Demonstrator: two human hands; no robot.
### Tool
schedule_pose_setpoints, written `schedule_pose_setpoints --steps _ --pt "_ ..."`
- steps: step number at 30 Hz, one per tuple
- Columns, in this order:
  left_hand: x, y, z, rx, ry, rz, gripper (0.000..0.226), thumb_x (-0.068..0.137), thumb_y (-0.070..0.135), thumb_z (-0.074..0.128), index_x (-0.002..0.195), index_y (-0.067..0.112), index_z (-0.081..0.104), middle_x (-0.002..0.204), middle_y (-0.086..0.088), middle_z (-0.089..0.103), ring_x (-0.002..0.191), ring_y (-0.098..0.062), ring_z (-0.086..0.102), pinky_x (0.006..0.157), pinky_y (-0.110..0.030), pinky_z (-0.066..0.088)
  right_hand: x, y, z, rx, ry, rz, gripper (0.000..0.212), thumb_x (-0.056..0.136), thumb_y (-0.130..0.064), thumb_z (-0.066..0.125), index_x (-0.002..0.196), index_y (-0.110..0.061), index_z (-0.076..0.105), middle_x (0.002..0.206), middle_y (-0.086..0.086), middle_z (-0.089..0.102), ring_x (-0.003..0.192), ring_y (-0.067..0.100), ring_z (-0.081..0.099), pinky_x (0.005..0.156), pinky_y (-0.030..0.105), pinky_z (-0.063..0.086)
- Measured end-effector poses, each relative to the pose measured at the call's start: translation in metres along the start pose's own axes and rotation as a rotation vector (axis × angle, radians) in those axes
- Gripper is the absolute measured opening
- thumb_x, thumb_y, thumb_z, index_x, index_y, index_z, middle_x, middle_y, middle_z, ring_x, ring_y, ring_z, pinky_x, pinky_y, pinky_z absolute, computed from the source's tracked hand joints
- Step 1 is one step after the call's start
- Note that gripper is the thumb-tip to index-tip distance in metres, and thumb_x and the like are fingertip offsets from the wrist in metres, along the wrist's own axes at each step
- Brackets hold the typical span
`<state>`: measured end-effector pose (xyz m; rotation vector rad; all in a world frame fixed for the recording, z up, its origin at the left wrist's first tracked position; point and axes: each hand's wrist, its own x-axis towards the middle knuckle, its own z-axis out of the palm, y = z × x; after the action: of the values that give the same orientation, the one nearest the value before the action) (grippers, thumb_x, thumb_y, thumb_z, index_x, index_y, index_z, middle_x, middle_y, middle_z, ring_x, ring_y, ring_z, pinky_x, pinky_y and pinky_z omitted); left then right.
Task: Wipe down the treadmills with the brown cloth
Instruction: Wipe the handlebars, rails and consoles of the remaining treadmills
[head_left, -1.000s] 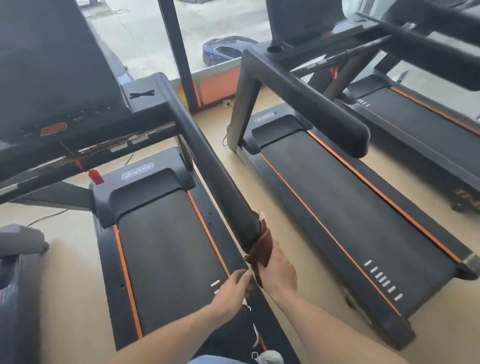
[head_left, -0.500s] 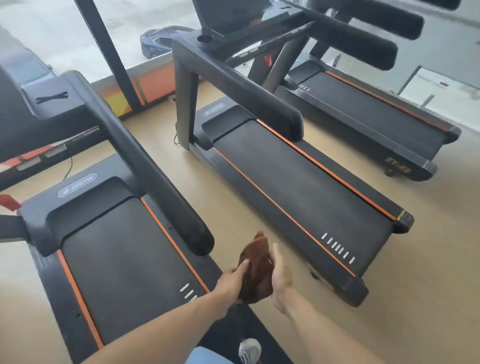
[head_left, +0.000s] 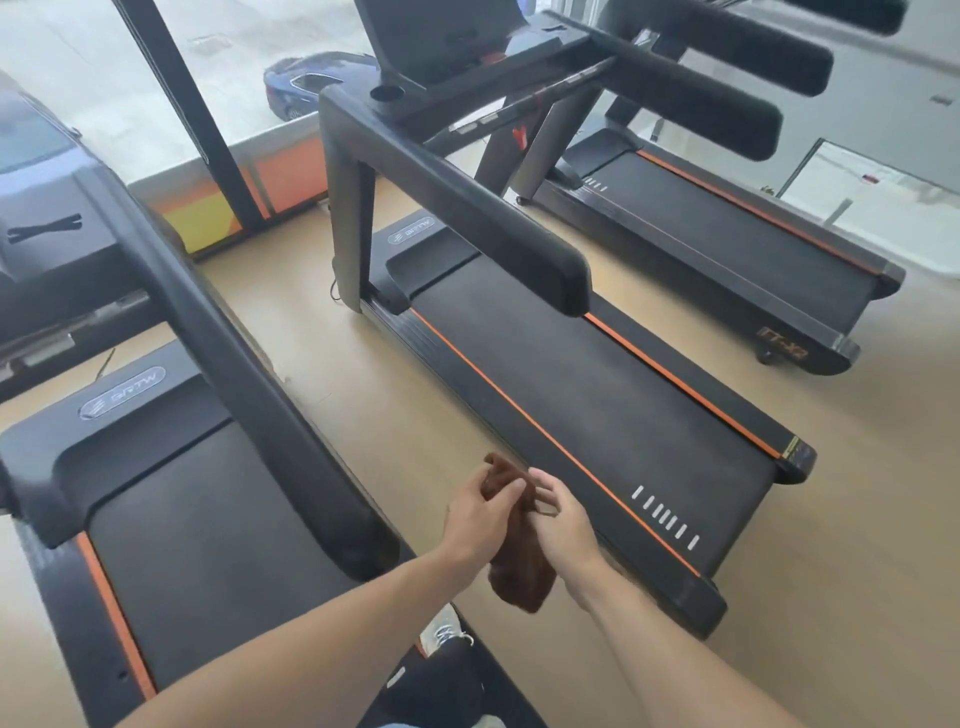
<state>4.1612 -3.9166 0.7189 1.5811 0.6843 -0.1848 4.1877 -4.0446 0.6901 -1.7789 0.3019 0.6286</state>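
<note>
On the left stood the nearest black treadmill with orange belt trim (head_left: 171, 545), its long padded black handrail (head_left: 270, 395) running down toward the person. A moment before, the crumpled brown cloth (head_left: 519, 577) had been wrapped round the lower end of that rail; now it was off the rail altogether and hung in the air between the two machines, over the tan wooden floor (head_left: 395, 415).

The left hand (head_left: 478, 519) gripped the upper part of the cloth with its fingers curled into the fabric, and the right hand (head_left: 558, 525) pinched a fold just beside it — both held it, and the bulk of the cloth drooped below the wrists. It looked as though the person was bunching or refolding it for a fresh face; I could not tell which.

To the right lay the middle black treadmill with its own orange stripes (head_left: 597, 415), its thick black side handrail (head_left: 467, 208) untouched by the cloth, and beyond that a third black treadmill near the far wall (head_left: 727, 249).

My guess was that the first machine's rail was finished and the middle one was next — the view had swung that way. The cloth needed a firm, flat hold before it met that rail, or it would only smear.
</note>
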Motion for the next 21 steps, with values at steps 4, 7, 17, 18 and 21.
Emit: schedule_pose_setpoints --steps 4,7,17,18,21 --pt "0.021 0.018 -0.006 0.066 -0.080 -0.046 0.009 0.082 0.025 0.080 0.089 0.023 0.076 0.081 0.002 0.078 0.078 -0.011 0.074 0.082 -0.036 0.062 0.017 -0.019 0.002 -0.079 -0.118 -0.147 0.063 0.090 0.010 0.062 0.131 -0.038 0.057 0.120 -0.008 0.068 0.097 -0.007 0.069 0.078 0.015 0.056" --pt "0.039 0.028 -0.015 0.187 -0.179 -0.101 0.018 0.080 0.020 0.083 0.093 0.012 0.075 0.074 0.001 0.070 0.063 -0.004 0.065 0.065 -0.021 0.053 0.038 -0.033 0.001 -0.267 -0.197 -0.226 0.064 0.073 -0.005 0.083 0.117 -0.045 0.059 0.123 -0.008 0.066 0.106 -0.001 0.069 0.086 0.019 0.055" --pt "0.075 0.058 -0.046 -0.198 -0.066 -0.365 0.020 0.100 0.026 0.063 0.117 0.015 0.062 0.088 -0.009 0.070 0.076 -0.022 0.061 0.069 -0.032 0.047 0.065 -0.079 -0.002 -0.290 -0.136 -0.173 0.024 0.088 -0.012 0.078 0.077 -0.018 0.058 0.065 -0.016 0.065 0.062 0.000 0.058 0.063 0.018 0.045" --pt "0.079 0.060 -0.047 -0.273 -0.037 -0.388 0.021 0.101 0.015 0.057 0.122 0.015 0.059 0.082 -0.009 0.067 0.069 -0.021 0.058 0.066 -0.032 0.047 0.067 -0.085 -0.001 -0.309 -0.136 -0.177 0.021 0.090 -0.019 0.076 0.078 -0.020 0.058 0.068 -0.015 0.067 0.065 0.002 0.060 0.065 0.021 0.047" --pt "0.088 0.065 -0.051 -0.446 0.036 -0.464 0.034 0.100 -0.004 0.034 0.124 0.009 0.055 0.060 -0.007 0.054 0.050 -0.016 0.043 0.061 -0.033 0.053 0.076 -0.102 0.001 -0.172 0.012 -0.173 0.010 0.094 -0.021 0.071 0.092 -0.021 0.061 0.084 -0.007 0.071 0.079 0.004 0.067 0.071 0.025 0.050"
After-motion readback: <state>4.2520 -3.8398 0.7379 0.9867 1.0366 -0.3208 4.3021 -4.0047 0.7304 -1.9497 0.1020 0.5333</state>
